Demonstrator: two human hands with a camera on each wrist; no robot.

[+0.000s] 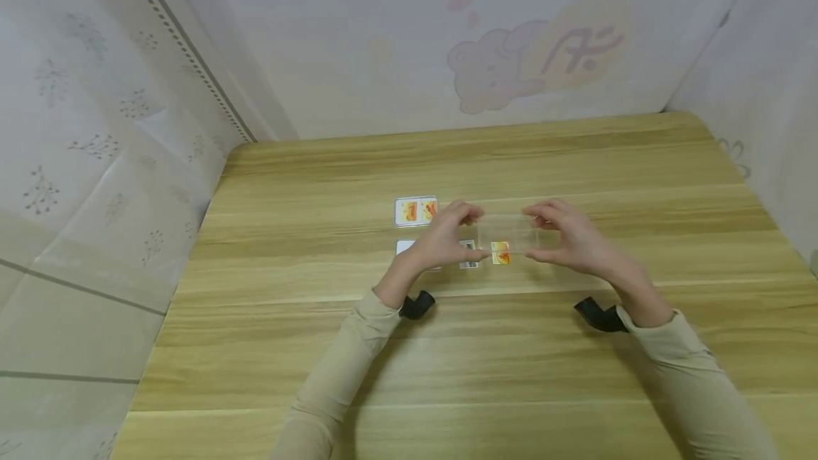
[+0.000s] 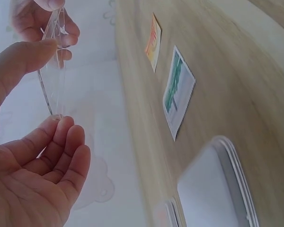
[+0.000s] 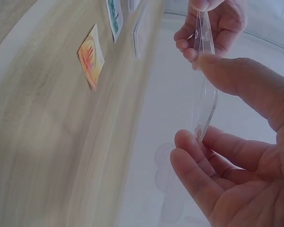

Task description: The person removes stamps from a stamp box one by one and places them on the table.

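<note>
Pale printed backdrop (image 1: 383,55) behind and at both sides, bear print on the rear part. Wood-grain table (image 1: 498,375) takes up most of the lower head view. Two beige sleeves (image 1: 341,371) reach in from the near side.

Left hand (image 1: 444,236) pinches the left end of a clear case (image 1: 508,229): thumb on the near edge, fingertips on the far edge, remaining fingers close together and bent. Right hand (image 1: 571,236) mirrors it on the right end, same thumb-to-fingertip pinch. Case sits between the hands, raised off the table, see-through.

Black wrist pieces (image 1: 601,314) show at both wrists.

On the table, left of the held case: a flat case with two orange pictures (image 1: 415,211), lying beyond a white-faced slab (image 2: 213,189). Left hand hides part of the slab in the head view; can't read its full face there.

Smallest: green-and-white stamp (image 2: 179,92) lies just right of the slab, orange-yellow stamp (image 3: 91,56) right of that. The two stamps are near each other, not touching.
</note>
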